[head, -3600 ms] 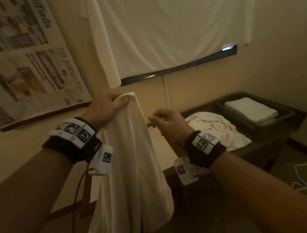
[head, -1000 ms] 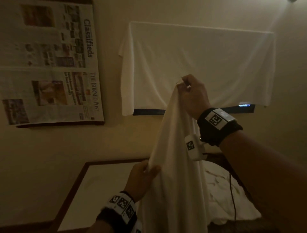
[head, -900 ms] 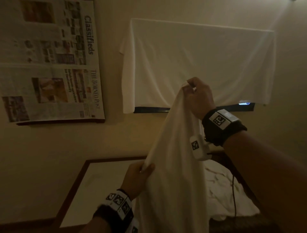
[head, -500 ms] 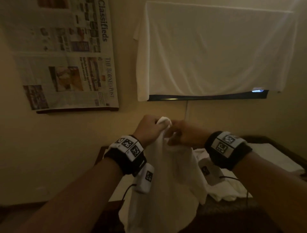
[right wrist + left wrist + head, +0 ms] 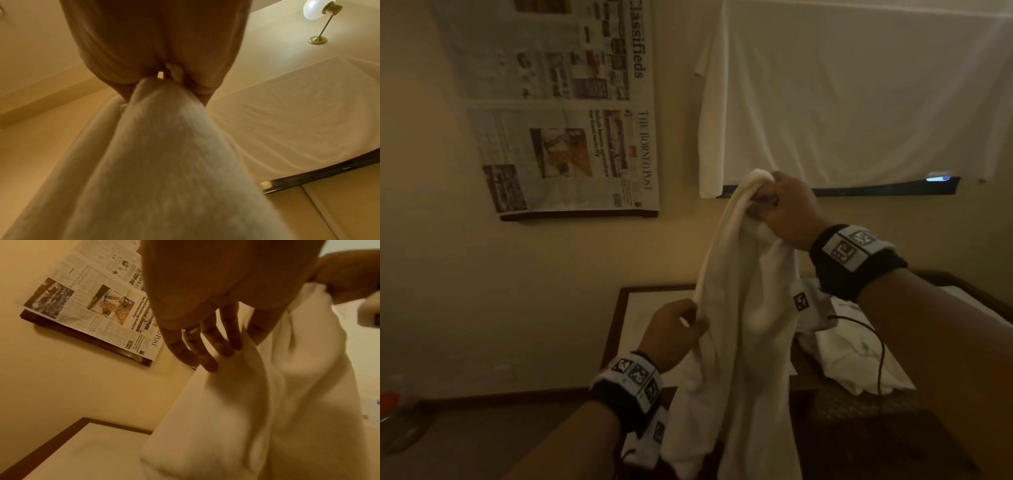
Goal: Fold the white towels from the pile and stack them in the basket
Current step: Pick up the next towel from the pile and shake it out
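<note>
A white towel (image 5: 736, 342) hangs lengthwise in front of me. My right hand (image 5: 774, 202) grips its bunched top end high up, below the window. The right wrist view shows the towel (image 5: 164, 154) running down from the closed right hand (image 5: 164, 78). My left hand (image 5: 685, 323) is lower and to the left, pinching the towel's left edge. In the left wrist view that towel's (image 5: 257, 402) fold passes between my thumb and nearly straight fingers (image 5: 205, 356). The pile of white towels (image 5: 856, 359) lies on the table behind my right forearm. No basket is in view.
A newspaper (image 5: 571, 109) is pinned to the wall at upper left. A white cloth (image 5: 859, 92) covers the window. A white-topped table with a dark rim (image 5: 616, 318) stands behind the towel. A woven dark stand (image 5: 859, 431) bears the pile. A wall lamp (image 5: 316, 9) shows overhead.
Half a second ago both hands met at the towel's top. Since then my left hand has dropped down along the left edge, and my right hand has lifted the top end higher.
</note>
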Demonstrator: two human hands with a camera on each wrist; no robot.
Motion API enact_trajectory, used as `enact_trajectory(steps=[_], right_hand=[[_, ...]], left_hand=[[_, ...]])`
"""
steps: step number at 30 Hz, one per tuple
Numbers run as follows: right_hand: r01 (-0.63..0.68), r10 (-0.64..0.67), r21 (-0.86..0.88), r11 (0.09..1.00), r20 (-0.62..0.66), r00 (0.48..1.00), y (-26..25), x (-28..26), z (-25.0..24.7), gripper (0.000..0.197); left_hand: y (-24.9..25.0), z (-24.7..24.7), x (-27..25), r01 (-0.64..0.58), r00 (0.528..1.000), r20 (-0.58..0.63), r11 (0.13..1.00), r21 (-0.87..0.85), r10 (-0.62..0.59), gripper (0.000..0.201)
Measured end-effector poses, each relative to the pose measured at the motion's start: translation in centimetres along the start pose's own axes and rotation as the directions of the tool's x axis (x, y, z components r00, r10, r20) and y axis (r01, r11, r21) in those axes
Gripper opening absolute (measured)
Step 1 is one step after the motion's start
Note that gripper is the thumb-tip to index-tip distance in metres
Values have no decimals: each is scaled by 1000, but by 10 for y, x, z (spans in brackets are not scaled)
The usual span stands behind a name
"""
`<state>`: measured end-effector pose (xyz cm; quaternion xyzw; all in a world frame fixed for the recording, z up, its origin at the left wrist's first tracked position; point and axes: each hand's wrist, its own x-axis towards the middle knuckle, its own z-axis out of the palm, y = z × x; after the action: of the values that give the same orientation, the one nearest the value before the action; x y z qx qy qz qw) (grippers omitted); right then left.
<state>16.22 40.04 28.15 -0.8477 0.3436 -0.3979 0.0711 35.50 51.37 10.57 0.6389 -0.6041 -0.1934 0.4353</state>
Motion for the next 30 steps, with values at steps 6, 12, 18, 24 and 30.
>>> enact_trajectory(steps=[6, 12, 18, 24, 30], right_hand=[[-32, 31, -22, 999, -32, 999, -29, 6, 8, 25], [-199, 192, -95, 975, -74, 979, -1, 5, 15, 27], [-322, 317, -196, 926, -55, 947, 30, -13, 27, 14], [-505, 518, -270, 820, -28, 855, 56, -36, 36, 16], [-578, 597, -266, 772, -9, 802, 79, -54, 43, 20]], left_hand=[[-23, -1, -20, 122, 986, -116, 992, 44, -116, 17], [-49, -42, -30, 256, 911, -351, 964, 72, -216, 13], [-58, -86, -36, 303, 881, -457, 889, 342, -124, 13], [-60, -80, -61, -88, 986, -112, 964, 252, 119, 34], [-48, -101, -54, -29, 994, 101, 847, 531, -29, 27]])
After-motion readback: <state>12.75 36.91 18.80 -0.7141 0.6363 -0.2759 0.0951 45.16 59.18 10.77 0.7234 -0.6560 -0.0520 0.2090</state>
